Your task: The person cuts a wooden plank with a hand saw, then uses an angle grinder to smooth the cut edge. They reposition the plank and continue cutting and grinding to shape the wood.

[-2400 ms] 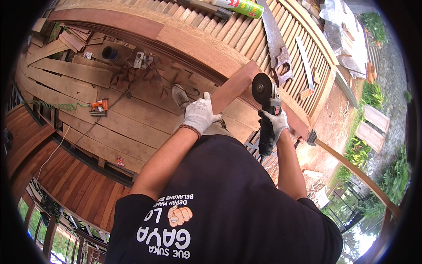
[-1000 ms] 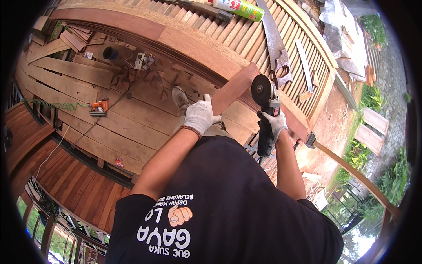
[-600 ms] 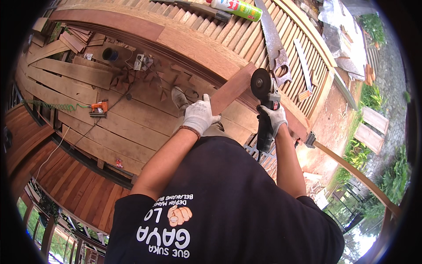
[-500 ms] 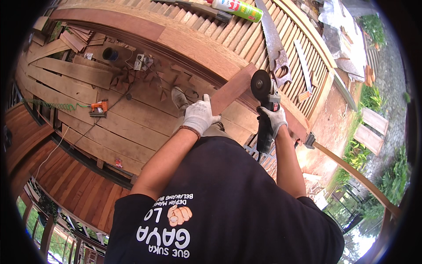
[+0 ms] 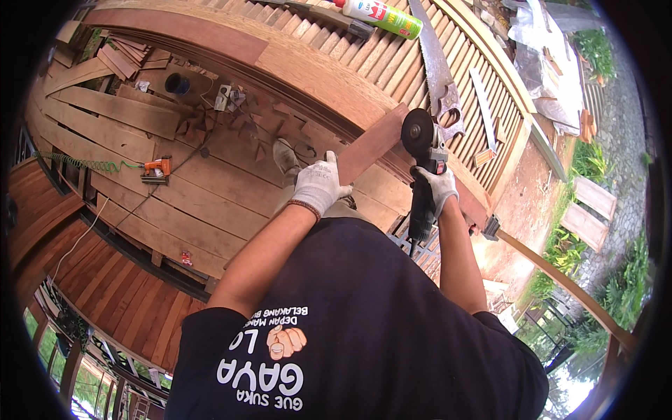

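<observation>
My left hand (image 5: 318,185), in a pale glove, grips the near end of a short reddish board (image 5: 371,143) that slants up and right onto the long wooden rail (image 5: 318,77). In my right hand (image 5: 437,185), also gloved, is a black angle grinder (image 5: 423,210), its dark disc (image 5: 415,131) beside the board's far end; whether they touch I cannot tell, nor whether the disc spins. Just beyond the grinder lies a handsaw (image 5: 437,84) on the slatted wooden panel (image 5: 469,49), with a green-and-white cylindrical container (image 5: 388,19) at the top.
Left, an orange nail gun (image 5: 157,168) with a green coiled hose lies on loose planks (image 5: 182,210), near a dark bucket (image 5: 177,84), cords and wood scraps (image 5: 266,126). Right, a long batten (image 5: 560,273) runs down from the rail; farther out are dirt, plants and two pale panels (image 5: 588,199).
The grinder's disc has shifted slightly upward, with my right hand a little higher too. My left hand keeps its hold on the board, and the whole view has shifted a little.
</observation>
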A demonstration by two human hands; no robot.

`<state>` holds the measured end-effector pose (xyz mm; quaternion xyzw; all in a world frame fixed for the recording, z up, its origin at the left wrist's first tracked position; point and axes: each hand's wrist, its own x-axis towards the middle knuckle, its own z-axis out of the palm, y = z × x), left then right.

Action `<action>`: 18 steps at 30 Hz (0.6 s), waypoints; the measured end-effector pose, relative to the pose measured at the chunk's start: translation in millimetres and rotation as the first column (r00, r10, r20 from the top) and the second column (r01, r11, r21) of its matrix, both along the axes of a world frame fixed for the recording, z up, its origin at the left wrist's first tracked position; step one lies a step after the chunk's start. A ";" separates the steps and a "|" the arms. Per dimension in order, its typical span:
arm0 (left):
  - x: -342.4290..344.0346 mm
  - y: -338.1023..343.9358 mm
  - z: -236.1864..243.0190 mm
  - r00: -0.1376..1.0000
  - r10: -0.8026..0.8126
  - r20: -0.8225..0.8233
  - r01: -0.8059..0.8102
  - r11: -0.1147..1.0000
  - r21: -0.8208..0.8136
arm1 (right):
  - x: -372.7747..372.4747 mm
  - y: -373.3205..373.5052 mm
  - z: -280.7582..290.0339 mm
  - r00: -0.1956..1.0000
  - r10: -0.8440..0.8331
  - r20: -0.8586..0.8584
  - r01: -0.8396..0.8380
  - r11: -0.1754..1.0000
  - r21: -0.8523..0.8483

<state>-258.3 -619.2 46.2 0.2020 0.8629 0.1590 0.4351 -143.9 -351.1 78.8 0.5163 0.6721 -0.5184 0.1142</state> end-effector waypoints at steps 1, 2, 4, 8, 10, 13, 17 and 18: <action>0.6 -0.4 -0.1 1.000 -0.001 -0.007 0.001 1.000 0.005 | -0.5 0.8 -0.5 1.000 -0.001 0.003 0.001 1.000 -0.001; 0.8 -0.7 -0.3 1.000 -0.002 -0.014 0.002 1.000 0.009 | -1.0 1.6 -1.1 1.000 -0.001 0.005 0.001 1.000 -0.002; 0.3 -0.5 0.3 1.000 0.000 -0.011 0.000 1.000 0.004 | -1.8 3.8 -4.2 1.000 -0.006 -0.019 0.006 1.000 -0.003; -1.9 1.6 6.6 1.000 -0.004 0.029 0.005 0.999 -0.037 | -5.4 4.3 -4.5 0.999 0.002 -0.048 -0.001 1.000 0.017; -1.5 1.3 6.0 1.000 0.000 0.026 0.001 1.000 -0.030 | -8.1 5.4 -3.0 0.999 0.003 -0.043 -0.002 1.000 0.008; -1.6 0.7 7.1 1.000 0.001 0.021 -0.001 1.000 -0.024 | -12.7 5.7 -1.1 0.999 0.021 -0.031 -0.020 0.999 0.025; -2.8 0.8 8.8 1.000 -0.003 0.031 0.003 1.000 -0.021 | -12.0 16.9 -12.9 0.999 0.036 -0.025 -0.036 0.999 0.006; -2.9 1.1 8.9 0.999 -0.006 0.032 0.006 1.000 -0.024 | -10.0 19.7 -15.5 0.999 0.029 -0.040 -0.029 1.000 0.010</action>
